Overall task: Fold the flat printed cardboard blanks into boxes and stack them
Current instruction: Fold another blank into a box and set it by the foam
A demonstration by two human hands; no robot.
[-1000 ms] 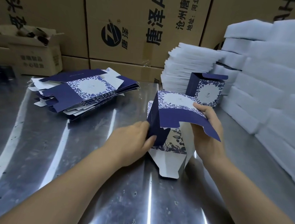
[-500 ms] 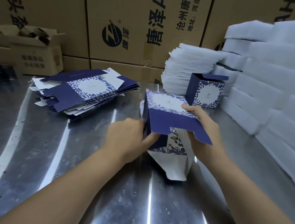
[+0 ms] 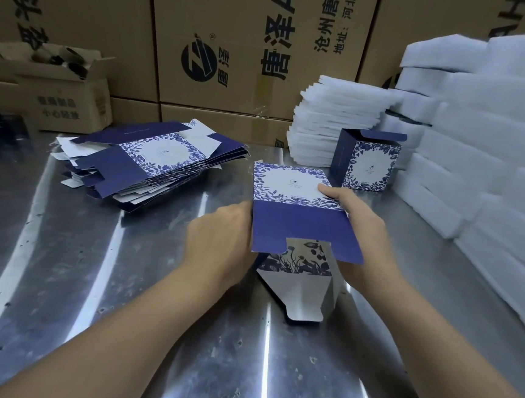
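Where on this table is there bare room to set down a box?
Bare table lies left of the left hand on the half-folded box, in front of the pile of flat blanks, and along the near edge. Crowded on the right: foam stacks hem in the finished box.

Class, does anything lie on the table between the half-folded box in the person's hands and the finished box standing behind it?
Nothing visible does. Only steel table shows between the half-folded box and the finished box, just behind and to its right.
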